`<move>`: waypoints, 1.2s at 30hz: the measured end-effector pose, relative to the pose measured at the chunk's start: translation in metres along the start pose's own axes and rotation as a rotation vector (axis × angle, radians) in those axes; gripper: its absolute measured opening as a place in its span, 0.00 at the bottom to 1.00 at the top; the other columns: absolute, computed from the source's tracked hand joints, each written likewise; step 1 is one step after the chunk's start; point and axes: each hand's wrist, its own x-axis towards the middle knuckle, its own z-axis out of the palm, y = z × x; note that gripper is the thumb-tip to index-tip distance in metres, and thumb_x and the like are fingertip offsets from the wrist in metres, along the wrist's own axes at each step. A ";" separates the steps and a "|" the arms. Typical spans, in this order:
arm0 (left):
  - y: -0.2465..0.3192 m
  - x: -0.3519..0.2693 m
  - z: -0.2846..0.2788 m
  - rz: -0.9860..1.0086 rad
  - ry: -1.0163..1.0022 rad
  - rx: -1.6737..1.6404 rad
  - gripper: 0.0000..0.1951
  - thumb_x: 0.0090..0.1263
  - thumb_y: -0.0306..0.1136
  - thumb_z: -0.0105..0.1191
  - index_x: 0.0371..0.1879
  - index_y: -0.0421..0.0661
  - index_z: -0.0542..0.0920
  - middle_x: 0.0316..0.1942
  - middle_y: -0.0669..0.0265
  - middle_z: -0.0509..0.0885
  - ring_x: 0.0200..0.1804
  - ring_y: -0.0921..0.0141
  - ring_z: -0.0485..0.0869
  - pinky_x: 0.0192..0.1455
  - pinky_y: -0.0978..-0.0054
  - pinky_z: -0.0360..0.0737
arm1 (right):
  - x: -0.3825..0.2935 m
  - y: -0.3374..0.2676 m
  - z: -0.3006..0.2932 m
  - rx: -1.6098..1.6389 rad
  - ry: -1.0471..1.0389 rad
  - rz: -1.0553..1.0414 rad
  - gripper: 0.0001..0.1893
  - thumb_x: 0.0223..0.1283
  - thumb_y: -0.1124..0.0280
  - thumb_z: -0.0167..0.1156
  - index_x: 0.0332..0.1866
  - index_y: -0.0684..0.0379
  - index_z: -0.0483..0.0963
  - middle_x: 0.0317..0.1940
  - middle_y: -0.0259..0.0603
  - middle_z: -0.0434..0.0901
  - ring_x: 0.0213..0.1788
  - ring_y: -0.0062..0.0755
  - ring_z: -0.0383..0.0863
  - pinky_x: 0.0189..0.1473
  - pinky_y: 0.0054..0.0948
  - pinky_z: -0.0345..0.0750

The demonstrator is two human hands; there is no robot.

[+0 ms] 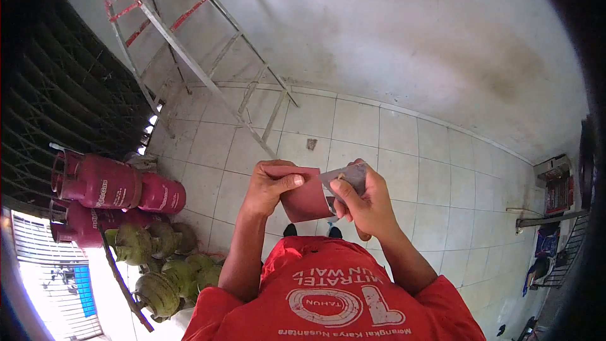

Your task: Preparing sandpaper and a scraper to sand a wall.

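Note:
A reddish-brown sheet that looks like sandpaper [307, 199] is pinched in my left hand [270, 192], with the thumb lying flat on its face. My right hand [374, 206] grips a putty knife [348, 177]; its grey blade points left and the thumb presses on it. Below that palm pokes out the tip of what looks like its wooden handle [363, 235]. The blade's corner meets or overlaps the sheet's right edge; contact cannot be told. Both hands are held up in front of my red shirt [326, 265], above the tiled floor [355, 123].
A metal stepladder [189, 64] with red-marked rungs stands ahead on the left, near a stained wall [402, 33]. Pink gas cylinders [109, 182] and green ones [158, 289] are stacked at left by a dark folding gate [61, 94]. One small scrap [311, 144] lies on the floor.

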 end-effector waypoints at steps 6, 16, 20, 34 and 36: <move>-0.006 0.001 -0.005 0.034 0.020 -0.004 0.10 0.53 0.29 0.68 0.31 0.38 0.85 0.28 0.66 0.84 0.31 0.75 0.80 0.37 0.76 0.76 | -0.006 0.001 -0.003 0.050 0.035 -0.030 0.09 0.65 0.72 0.57 0.33 0.63 0.65 0.17 0.34 0.73 0.15 0.17 0.71 0.16 0.19 0.64; -0.004 0.001 -0.002 0.037 -0.037 0.007 0.10 0.53 0.28 0.68 0.31 0.38 0.85 0.28 0.66 0.85 0.31 0.75 0.80 0.36 0.76 0.76 | -0.006 0.000 -0.005 0.022 0.017 0.012 0.09 0.64 0.72 0.58 0.33 0.63 0.66 0.17 0.34 0.73 0.15 0.17 0.71 0.16 0.19 0.64; -0.007 0.000 -0.001 0.002 0.005 -0.017 0.12 0.51 0.30 0.69 0.30 0.36 0.84 0.27 0.66 0.82 0.31 0.73 0.79 0.35 0.75 0.74 | -0.006 0.002 -0.004 -0.006 0.006 0.020 0.09 0.64 0.72 0.58 0.34 0.64 0.67 0.18 0.34 0.74 0.15 0.17 0.71 0.16 0.20 0.65; 0.014 -0.002 0.008 -0.029 -0.095 0.304 0.08 0.52 0.26 0.67 0.29 0.37 0.85 0.26 0.68 0.84 0.31 0.77 0.79 0.35 0.78 0.74 | -0.001 0.013 -0.006 -0.262 -0.090 -0.129 0.11 0.65 0.70 0.58 0.33 0.66 0.66 0.15 0.36 0.72 0.15 0.19 0.71 0.18 0.22 0.67; 0.015 -0.003 0.006 -0.016 -0.138 0.343 0.10 0.56 0.29 0.67 0.36 0.40 0.87 0.26 0.67 0.83 0.30 0.77 0.77 0.33 0.77 0.72 | -0.001 0.014 -0.006 -0.234 -0.074 -0.148 0.12 0.65 0.68 0.58 0.33 0.66 0.67 0.14 0.36 0.73 0.16 0.19 0.72 0.18 0.22 0.67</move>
